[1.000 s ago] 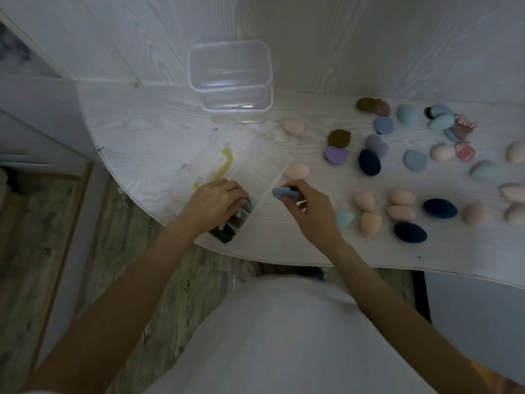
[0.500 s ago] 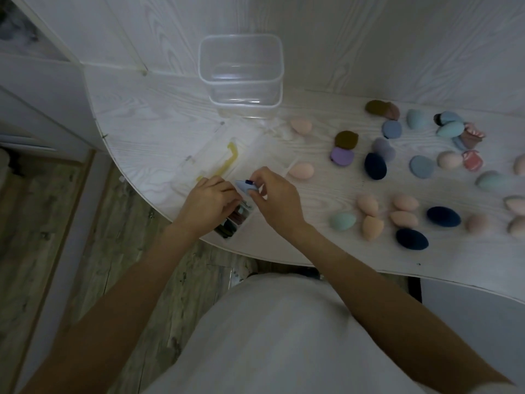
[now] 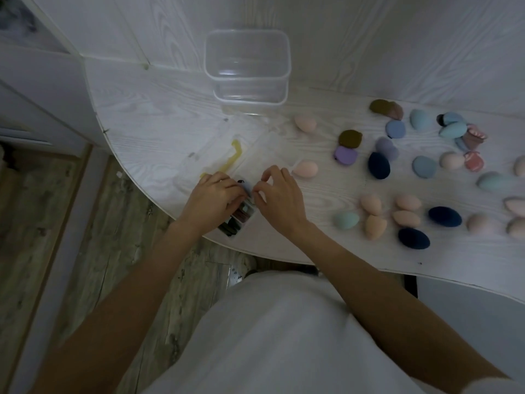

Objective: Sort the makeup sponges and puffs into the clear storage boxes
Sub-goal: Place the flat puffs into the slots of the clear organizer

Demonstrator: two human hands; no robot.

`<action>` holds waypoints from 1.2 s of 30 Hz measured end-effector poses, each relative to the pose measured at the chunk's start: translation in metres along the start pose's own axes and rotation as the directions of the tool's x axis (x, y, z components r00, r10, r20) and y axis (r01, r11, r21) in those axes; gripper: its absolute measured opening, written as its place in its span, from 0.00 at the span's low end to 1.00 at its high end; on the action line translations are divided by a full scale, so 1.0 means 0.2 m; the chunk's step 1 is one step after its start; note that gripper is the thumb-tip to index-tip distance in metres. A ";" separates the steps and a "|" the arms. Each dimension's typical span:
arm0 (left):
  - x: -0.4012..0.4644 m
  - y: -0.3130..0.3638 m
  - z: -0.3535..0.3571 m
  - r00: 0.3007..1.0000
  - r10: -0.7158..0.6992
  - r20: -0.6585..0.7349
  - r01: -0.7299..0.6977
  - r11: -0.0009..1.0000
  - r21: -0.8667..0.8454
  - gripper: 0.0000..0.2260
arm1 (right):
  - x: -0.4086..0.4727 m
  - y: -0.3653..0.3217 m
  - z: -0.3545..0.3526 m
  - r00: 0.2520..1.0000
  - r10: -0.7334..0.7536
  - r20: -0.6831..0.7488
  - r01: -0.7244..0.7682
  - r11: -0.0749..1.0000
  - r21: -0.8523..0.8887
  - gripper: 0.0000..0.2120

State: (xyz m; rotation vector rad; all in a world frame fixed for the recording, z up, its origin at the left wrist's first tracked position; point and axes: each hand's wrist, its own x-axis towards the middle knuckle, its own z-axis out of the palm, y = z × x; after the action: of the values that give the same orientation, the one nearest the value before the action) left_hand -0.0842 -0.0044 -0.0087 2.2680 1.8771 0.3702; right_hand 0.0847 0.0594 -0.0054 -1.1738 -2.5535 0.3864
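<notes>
i see the right hand point(image 3: 279, 199) now moved left from the table point(image 3: 147, 109) middle to meet the left hand point(image 3: 214, 199) over the flat clear box point(image 3: 241, 213) at the near edge; both pinch a pale blue puff point(image 3: 246, 185) between them, fingers curled; stacked clear boxes point(image 3: 247, 66) and loose sponges point(image 3: 375, 204) stay unmoved.

Two stacked clear boxes point(image 3: 247, 66), three navy sponges point(image 3: 379, 165), two hands point(image 3: 211, 199).

Dim, bluish cast; soft overall; wide-angle bending at edges; light perhaps from above, faint shadows.
</notes>
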 end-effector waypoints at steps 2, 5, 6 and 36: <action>0.01 0.02 0.00 1.000 -0.008 -0.022 0.008 1.000 0.006 0.14 | -0.03 0.03 -0.03 1.000 0.018 -0.010 -0.018 0.998 0.057 0.03; 0.07 0.08 -0.01 0.993 -0.031 -0.117 0.026 0.999 -0.042 0.14 | -0.08 0.08 -0.14 0.998 0.054 0.012 -0.055 0.990 0.126 0.08; 0.11 0.12 -0.02 0.987 -0.028 -0.155 0.017 0.997 -0.074 0.13 | -0.11 0.12 -0.19 0.998 0.060 0.022 -0.063 0.989 0.132 0.09; 1.85 1.13 0.69 0.913 -0.394 0.105 0.387 0.918 0.081 0.17 | -0.24 1.87 -0.62 0.962 0.209 0.177 -0.126 0.911 -0.392 0.23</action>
State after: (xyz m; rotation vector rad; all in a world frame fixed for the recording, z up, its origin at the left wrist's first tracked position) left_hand 0.2329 0.3197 -0.0457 1.8306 2.2341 0.1176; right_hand 0.4182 0.2718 -0.0349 -1.5742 -2.8080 0.0561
